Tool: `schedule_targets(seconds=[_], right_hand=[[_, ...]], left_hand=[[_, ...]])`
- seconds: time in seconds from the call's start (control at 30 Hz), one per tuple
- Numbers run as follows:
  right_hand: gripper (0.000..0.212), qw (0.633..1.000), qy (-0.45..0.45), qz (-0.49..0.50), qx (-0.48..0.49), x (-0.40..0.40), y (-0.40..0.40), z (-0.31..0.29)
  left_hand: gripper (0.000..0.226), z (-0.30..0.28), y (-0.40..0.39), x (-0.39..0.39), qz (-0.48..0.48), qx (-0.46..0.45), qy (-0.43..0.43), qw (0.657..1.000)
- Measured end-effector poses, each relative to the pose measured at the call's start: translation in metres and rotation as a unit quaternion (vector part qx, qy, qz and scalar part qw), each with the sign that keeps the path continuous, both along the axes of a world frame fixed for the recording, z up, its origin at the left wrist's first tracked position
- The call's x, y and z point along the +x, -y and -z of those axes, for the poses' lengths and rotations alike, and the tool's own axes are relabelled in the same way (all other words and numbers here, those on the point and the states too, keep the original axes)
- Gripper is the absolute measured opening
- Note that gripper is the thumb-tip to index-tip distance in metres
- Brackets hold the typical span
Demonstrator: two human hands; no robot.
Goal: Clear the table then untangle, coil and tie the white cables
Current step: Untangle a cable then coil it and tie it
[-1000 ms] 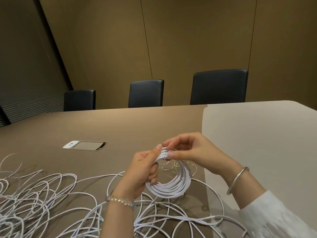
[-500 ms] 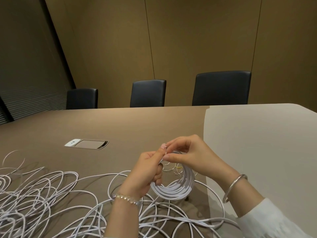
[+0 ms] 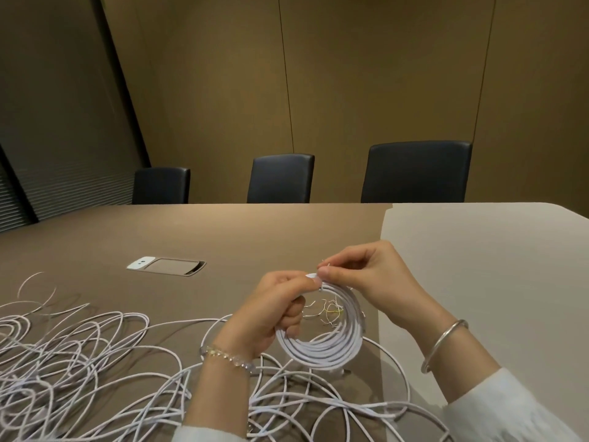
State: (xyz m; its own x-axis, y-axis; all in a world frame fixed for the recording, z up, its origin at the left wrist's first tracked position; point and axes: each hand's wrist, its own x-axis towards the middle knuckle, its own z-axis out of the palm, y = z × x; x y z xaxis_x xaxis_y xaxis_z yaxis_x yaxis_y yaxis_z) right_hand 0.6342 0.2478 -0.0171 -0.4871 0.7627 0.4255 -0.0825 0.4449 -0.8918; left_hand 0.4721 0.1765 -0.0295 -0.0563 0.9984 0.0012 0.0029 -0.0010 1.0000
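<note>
Both hands hold the white coil [image 3: 322, 342] above the bench [image 3: 255, 237]: left hand [image 3: 274, 314] grips its side, right hand [image 3: 366, 279] pinches its top. Loose cables [image 3: 95, 362] spread left.

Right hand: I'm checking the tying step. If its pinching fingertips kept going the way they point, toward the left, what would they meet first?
Most likely the top of the white coil and the left hand's thumb holding it, directly beside the right hand's fingertips. Depth is unclear.
</note>
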Motion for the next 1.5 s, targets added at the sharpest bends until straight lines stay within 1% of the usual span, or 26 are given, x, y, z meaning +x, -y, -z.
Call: schedule_targets(seconds=[0.1,0.2,0.27,0.33,0.4,0.43,0.5,0.57,0.63,0.67,0.77,0.8,0.83,0.87,0.9,0.93,0.97,1.0,1.03,1.13,1.23,1.27,1.33,1.37,1.43,1.5], right_hand=[[0.008,1.0,0.008,0.015,0.026,0.006,0.006,-0.003],[0.008,0.997,0.026,0.046,0.057,0.014,0.016,-0.002],[0.01,0.996,0.037,0.058,0.064,0.02,0.021,-0.001],[0.019,0.997,0.046,0.039,0.04,0.031,0.028,0.0],[0.03,0.998,0.056,-0.011,-0.005,0.046,0.035,-0.001],[0.031,0.997,0.068,-0.032,-0.018,0.052,0.039,-0.001],[0.027,0.996,0.081,-0.041,-0.019,0.06,0.045,-0.001],[0.02,0.998,0.066,-0.021,-0.012,0.063,0.051,-0.001],[0.012,0.999,0.048,0.0,-0.004,0.066,0.054,0.0],[0.009,0.999,0.049,0.004,0.0,0.068,0.057,0.0],[0.006,0.997,0.075,0.022,0.023,0.071,0.062,0.002],[0.006,0.994,0.086,0.041,0.05,0.072,0.065,0.002],[0.007,0.988,0.102,0.067,0.099,0.072,0.067,0.002],[0.007,0.973,0.125,0.092,0.172,0.072,0.069,0.003],[0.007,0.946,0.159,0.11,0.259,0.071,0.071,0.002],[0.007,0.912,0.197,0.12,0.34,0.071,0.074,0.0],[0.008,0.88,0.231,0.118,0.399,0.07,0.076,-0.002],[0.008,0.857,0.261,0.108,0.431,0.069,0.077,-0.005],[0.007,0.844,0.284,0.096,0.444,0.068,0.078,-0.009],[0.006,0.83,0.336,0.078,0.438,0.069,0.079,-0.019],[0.006,0.822,0.374,0.074,0.423,0.07,0.078,-0.024],[0.006,0.818,0.385,0.078,0.419,0.069,0.077,-0.024],[0.006,0.817,0.402,0.106,0.399,0.068,0.076,-0.024],[0.006,0.823,0.405,0.127,0.378,0.067,0.074,-0.024],[0.006,0.846,0.392,0.172,0.317,0.064,0.07,-0.023],[0.005,0.88,0.362,0.217,0.22,0.061,0.064,-0.022]], left_hand=[[0.024,-0.003,0.002,0.004,0.006,0.011,-0.025,1.0],[0.011,-0.007,0.005,0.011,0.013,0.018,-0.05,0.999],[0.017,-0.007,0.007,0.014,0.031,0.012,-0.063,0.997],[0.025,-0.004,0.011,0.016,0.059,0.0,-0.066,0.996],[0.026,-0.004,0.015,0.018,0.089,-0.006,-0.068,0.994],[0.027,-0.003,0.018,0.018,0.097,-0.008,-0.072,0.993],[0.026,-0.003,0.02,0.018,0.108,-0.011,-0.075,0.991],[0.019,-0.003,0.022,0.022,0.127,-0.02,-0.063,0.99],[0.029,-0.003,0.021,0.025,0.152,-0.027,-0.046,0.987],[0.029,-0.002,0.021,0.026,0.167,-0.027,-0.035,0.985],[0.014,-0.003,0.02,0.027,0.194,-0.028,0.008,0.981],[0.015,-0.002,0.019,0.026,0.197,-0.033,0.022,0.98],[0.018,0.0,0.019,0.026,0.199,-0.043,0.037,0.978],[0.021,0.002,0.018,0.026,0.204,-0.055,0.048,0.976],[0.022,0.003,0.017,0.026,0.211,-0.07,0.051,0.974],[0.026,0.004,0.017,0.025,0.219,-0.082,0.045,0.971],[0.031,0.004,0.017,0.026,0.226,-0.096,0.035,0.969],[0.032,0.004,0.017,0.027,0.234,-0.108,0.026,0.966],[0.032,0.003,0.017,0.028,0.24,-0.118,0.019,0.963],[0.036,0.001,0.017,0.031,0.245,-0.128,-0.01,0.961],[0.042,0.001,0.018,0.033,0.224,-0.099,-0.051,0.968],[0.041,0.0,0.018,0.035,0.21,-0.082,-0.071,0.972],[0.026,-0.003,0.02,0.041,0.177,-0.047,-0.116,0.976],[0.019,-0.004,0.02,0.044,0.155,-0.024,-0.145,0.977],[0.017,-0.008,0.019,0.051,0.1,0.033,-0.226,0.968],[0.025,-0.01,0.017,0.059,0.043,0.096,-0.329,0.939]])
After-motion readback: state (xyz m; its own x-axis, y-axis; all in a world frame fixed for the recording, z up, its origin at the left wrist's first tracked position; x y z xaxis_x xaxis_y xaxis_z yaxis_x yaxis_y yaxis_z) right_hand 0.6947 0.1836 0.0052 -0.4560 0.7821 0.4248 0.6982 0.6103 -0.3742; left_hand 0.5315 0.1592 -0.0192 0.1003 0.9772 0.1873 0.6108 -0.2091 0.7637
